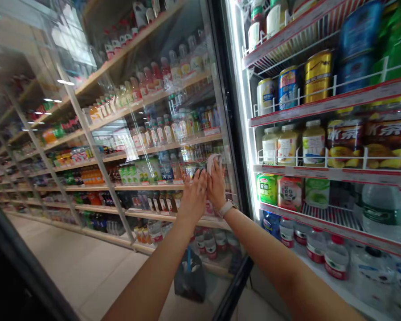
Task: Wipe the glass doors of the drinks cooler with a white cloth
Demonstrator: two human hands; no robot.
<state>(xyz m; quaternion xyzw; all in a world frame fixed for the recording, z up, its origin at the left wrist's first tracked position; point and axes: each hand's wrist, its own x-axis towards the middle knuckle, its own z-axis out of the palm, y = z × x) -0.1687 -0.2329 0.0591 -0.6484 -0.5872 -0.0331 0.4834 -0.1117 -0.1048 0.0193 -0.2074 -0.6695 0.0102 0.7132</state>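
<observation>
While L hand (194,196) lies fingers-apart on glass fridge door (173,58), R hand (216,185) presses white cloth (214,162), fingers together (shop shelves (87,187) behind)

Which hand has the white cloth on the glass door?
The right hand, the one with the pale wristwatch, holds the white cloth to the glass door; the left hand beside it is open and holds nothing.

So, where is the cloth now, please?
In the head view, the cloth sits near the middle, held by the right hand against the glass door, just beside the left hand.
</observation>
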